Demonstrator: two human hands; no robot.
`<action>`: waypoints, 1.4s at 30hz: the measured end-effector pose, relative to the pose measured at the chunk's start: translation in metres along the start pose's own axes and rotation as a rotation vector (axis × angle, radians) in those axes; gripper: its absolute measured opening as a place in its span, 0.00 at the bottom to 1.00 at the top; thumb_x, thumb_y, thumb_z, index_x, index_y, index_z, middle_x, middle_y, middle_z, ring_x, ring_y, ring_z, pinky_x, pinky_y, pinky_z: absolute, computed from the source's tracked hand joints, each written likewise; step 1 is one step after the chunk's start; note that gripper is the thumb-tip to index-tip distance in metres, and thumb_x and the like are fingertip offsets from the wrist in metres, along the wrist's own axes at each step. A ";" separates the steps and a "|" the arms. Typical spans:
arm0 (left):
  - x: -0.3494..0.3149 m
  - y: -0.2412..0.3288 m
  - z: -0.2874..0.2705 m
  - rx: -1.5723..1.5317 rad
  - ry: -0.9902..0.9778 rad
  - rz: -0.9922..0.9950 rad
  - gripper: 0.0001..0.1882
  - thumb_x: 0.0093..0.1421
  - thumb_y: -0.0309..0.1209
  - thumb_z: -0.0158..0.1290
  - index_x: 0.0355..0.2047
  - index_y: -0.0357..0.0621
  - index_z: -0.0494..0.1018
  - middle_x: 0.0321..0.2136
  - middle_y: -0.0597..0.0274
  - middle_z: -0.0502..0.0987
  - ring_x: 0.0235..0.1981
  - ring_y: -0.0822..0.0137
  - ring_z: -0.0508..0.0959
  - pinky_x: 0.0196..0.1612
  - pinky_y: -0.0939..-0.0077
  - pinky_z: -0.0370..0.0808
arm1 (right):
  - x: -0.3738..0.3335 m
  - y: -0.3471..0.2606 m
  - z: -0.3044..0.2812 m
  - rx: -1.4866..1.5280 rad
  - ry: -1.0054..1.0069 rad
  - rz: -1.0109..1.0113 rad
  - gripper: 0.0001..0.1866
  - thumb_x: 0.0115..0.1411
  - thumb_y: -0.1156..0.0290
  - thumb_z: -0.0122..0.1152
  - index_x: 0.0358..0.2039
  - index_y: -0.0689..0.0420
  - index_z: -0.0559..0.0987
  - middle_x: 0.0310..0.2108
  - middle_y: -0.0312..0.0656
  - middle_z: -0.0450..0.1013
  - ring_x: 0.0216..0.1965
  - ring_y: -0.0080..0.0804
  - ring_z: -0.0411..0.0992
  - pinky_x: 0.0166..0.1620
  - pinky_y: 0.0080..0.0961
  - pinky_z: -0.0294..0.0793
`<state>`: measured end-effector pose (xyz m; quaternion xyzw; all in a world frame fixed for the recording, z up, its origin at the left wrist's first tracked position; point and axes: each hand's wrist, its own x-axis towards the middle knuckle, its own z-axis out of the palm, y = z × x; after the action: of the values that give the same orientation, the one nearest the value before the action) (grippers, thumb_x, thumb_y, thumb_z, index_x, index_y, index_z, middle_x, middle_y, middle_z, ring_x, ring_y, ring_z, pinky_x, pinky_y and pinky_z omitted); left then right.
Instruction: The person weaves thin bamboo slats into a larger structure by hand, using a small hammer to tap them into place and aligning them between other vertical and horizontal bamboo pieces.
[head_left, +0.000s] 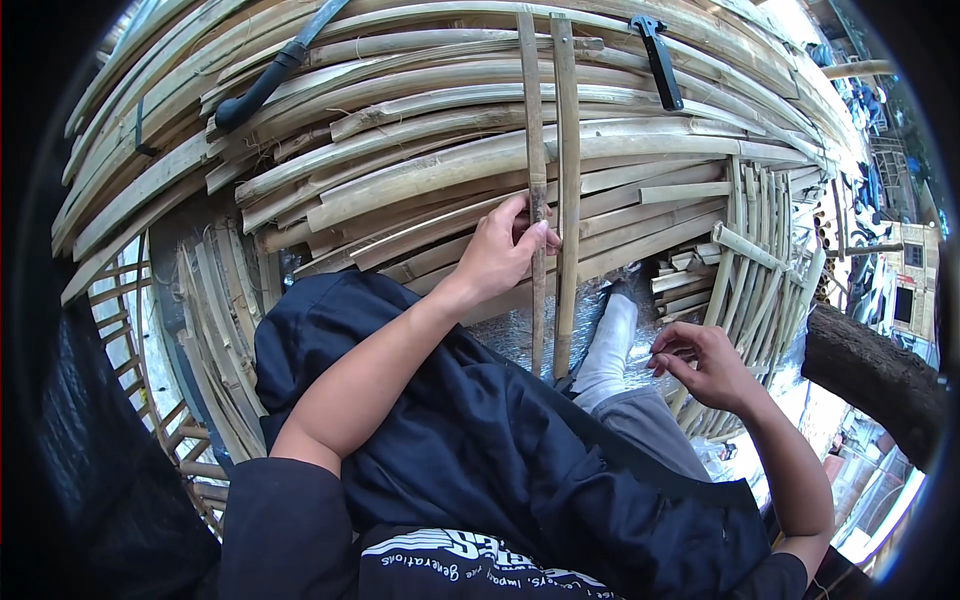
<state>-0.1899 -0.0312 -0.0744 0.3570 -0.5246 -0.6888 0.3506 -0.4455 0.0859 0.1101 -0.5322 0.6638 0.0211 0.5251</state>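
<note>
Two narrow bamboo strips stand side by side in front of me, crossing the stacked bamboo. My left hand (503,248) has its thumb and fingers closed around the middle of the left strip (534,120), which is darker and mottled there. Just to its right is the second strip (566,130), greener and a little wider; some fingertips reach the gap between the two. My right hand (708,366) hovers over my right leg, fingers loosely curled and slightly apart, with nothing visible in it. Dark cloth (450,420) covers my lap.
Long split bamboo pieces (430,165) lie stacked across the far side. On them rest a dark curved-handled tool (265,88) and a black flat-bodied tool (657,65). A bamboo slat frame (750,260) and a thick log (870,380) are to the right; more strips (220,330) stand left.
</note>
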 end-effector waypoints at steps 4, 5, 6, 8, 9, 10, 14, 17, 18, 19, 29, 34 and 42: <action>-0.003 0.009 0.002 -0.087 0.000 0.014 0.11 0.74 0.27 0.46 0.52 0.35 0.67 0.37 0.53 0.82 0.39 0.67 0.83 0.48 0.70 0.81 | -0.003 0.027 0.010 0.088 0.031 0.041 0.05 0.68 0.81 0.56 0.42 0.68 0.76 0.36 0.45 0.82 0.40 0.28 0.82 0.48 0.26 0.82; -0.004 0.013 0.001 -0.088 0.005 0.015 0.11 0.74 0.27 0.46 0.52 0.35 0.67 0.37 0.53 0.82 0.39 0.67 0.83 0.48 0.70 0.81 | -0.004 0.032 0.012 0.102 0.038 0.040 0.04 0.68 0.81 0.56 0.41 0.67 0.76 0.36 0.45 0.82 0.39 0.28 0.82 0.47 0.26 0.82; -0.004 0.015 0.001 -0.089 0.012 0.017 0.11 0.74 0.27 0.46 0.52 0.35 0.67 0.36 0.53 0.82 0.39 0.67 0.83 0.48 0.70 0.82 | -0.005 0.036 0.012 0.115 0.046 0.037 0.04 0.68 0.81 0.56 0.41 0.67 0.77 0.35 0.45 0.82 0.39 0.28 0.82 0.47 0.26 0.82; -0.004 0.016 0.000 -0.212 0.044 0.019 0.12 0.76 0.32 0.45 0.50 0.36 0.69 0.34 0.55 0.82 0.37 0.67 0.83 0.46 0.70 0.82 | -0.008 0.041 0.012 0.136 0.065 0.036 0.04 0.68 0.81 0.56 0.41 0.67 0.77 0.35 0.45 0.82 0.39 0.27 0.82 0.46 0.25 0.82; -0.004 0.021 -0.004 -0.265 0.050 0.012 0.13 0.76 0.34 0.44 0.50 0.37 0.69 0.34 0.55 0.82 0.37 0.67 0.83 0.45 0.70 0.82 | -0.008 0.044 0.011 0.148 0.077 0.036 0.04 0.68 0.81 0.56 0.41 0.67 0.77 0.35 0.45 0.82 0.39 0.27 0.82 0.46 0.25 0.82; -0.004 0.023 -0.006 -0.319 0.056 0.005 0.13 0.77 0.35 0.44 0.49 0.37 0.69 0.33 0.56 0.81 0.36 0.67 0.84 0.45 0.70 0.82 | -0.008 0.046 0.011 0.159 0.088 0.035 0.04 0.68 0.81 0.56 0.41 0.67 0.77 0.35 0.44 0.82 0.39 0.27 0.82 0.46 0.25 0.82; -0.003 0.018 -0.009 -0.342 0.109 0.036 0.16 0.76 0.39 0.46 0.48 0.37 0.70 0.28 0.57 0.80 0.29 0.69 0.83 0.39 0.74 0.83 | -0.008 0.051 0.009 0.183 0.106 0.032 0.04 0.68 0.80 0.56 0.41 0.67 0.76 0.35 0.45 0.82 0.39 0.27 0.82 0.45 0.25 0.82; -0.006 0.026 -0.004 -0.319 0.123 0.023 0.16 0.75 0.40 0.46 0.51 0.39 0.68 0.28 0.55 0.81 0.28 0.68 0.83 0.38 0.72 0.84 | -0.009 0.048 0.009 0.187 0.116 0.028 0.04 0.68 0.81 0.57 0.41 0.68 0.77 0.35 0.45 0.82 0.38 0.28 0.82 0.45 0.25 0.82; -0.007 0.026 -0.004 -0.332 0.117 0.037 0.17 0.75 0.40 0.47 0.53 0.40 0.66 0.29 0.54 0.81 0.29 0.67 0.84 0.37 0.72 0.84 | -0.008 0.046 0.009 0.191 0.114 0.031 0.04 0.68 0.81 0.57 0.41 0.68 0.77 0.35 0.45 0.82 0.38 0.28 0.82 0.45 0.25 0.82; -0.007 0.026 -0.004 -0.345 0.111 0.052 0.18 0.75 0.40 0.47 0.56 0.41 0.64 0.30 0.53 0.82 0.29 0.66 0.84 0.37 0.71 0.84 | -0.006 0.043 0.009 0.194 0.111 0.033 0.04 0.68 0.81 0.57 0.41 0.68 0.77 0.35 0.45 0.82 0.38 0.28 0.82 0.45 0.25 0.82; -0.007 0.025 -0.004 -0.320 0.200 0.122 0.29 0.75 0.40 0.48 0.69 0.49 0.49 0.40 0.48 0.82 0.28 0.65 0.86 0.34 0.73 0.84 | 0.001 0.043 0.011 0.208 0.107 0.036 0.05 0.68 0.81 0.58 0.42 0.68 0.77 0.35 0.44 0.81 0.39 0.28 0.82 0.46 0.25 0.83; -0.007 0.021 -0.003 -0.272 0.170 0.095 0.27 0.74 0.40 0.48 0.68 0.49 0.53 0.39 0.51 0.81 0.27 0.67 0.85 0.32 0.76 0.83 | 0.004 0.045 0.011 0.181 0.099 0.032 0.05 0.68 0.80 0.58 0.42 0.68 0.77 0.35 0.44 0.81 0.39 0.28 0.82 0.46 0.25 0.83; -0.010 0.028 -0.001 -0.239 0.166 0.011 0.27 0.76 0.40 0.46 0.69 0.49 0.53 0.40 0.51 0.81 0.30 0.66 0.85 0.36 0.74 0.83 | 0.005 0.053 0.012 0.200 0.098 0.043 0.05 0.68 0.80 0.58 0.43 0.68 0.77 0.36 0.44 0.81 0.40 0.28 0.82 0.46 0.25 0.83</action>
<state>-0.1809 -0.0289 -0.0460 0.3655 -0.4099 -0.7128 0.4363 -0.4755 0.1125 0.0736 -0.4631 0.6989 -0.0601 0.5417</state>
